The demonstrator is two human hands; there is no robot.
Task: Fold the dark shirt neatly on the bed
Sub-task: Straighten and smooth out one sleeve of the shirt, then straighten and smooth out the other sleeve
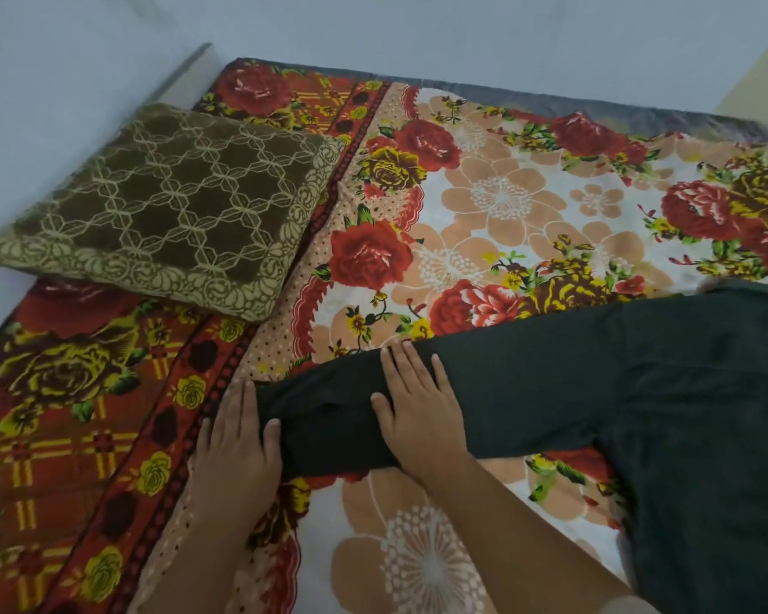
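Floral-sheeted bed (506, 206) is noted under a pale wall (373, 28), with a brown patterned pillow (165, 206) lying well beyond the left grip (236, 440), up and away from its fingertips. The dark shirt (683, 392) is spread flat on the sheet. Its body lies well to the right of the right grip (417, 414), and one sleeve (338, 418) is stretched leftward under that grip. The sleeve's long axis is seen to run left to right, rising slightly toward the body. The cuff end stops just at the left grip, which is therefore the nearer one to it. The left grip is laid flat with fingers straight, mostly on the sheet beside the cuff, the thumb tip resting on the cloth; nothing is held. The right grip is pressed palm-down on the sleeve's middle, fingers straight and a little spread, nothing pinched. Both forearms reach in from the near edge. The sleeve is judged to be smoothed for folding rightward onto the body; no fold is yet made.
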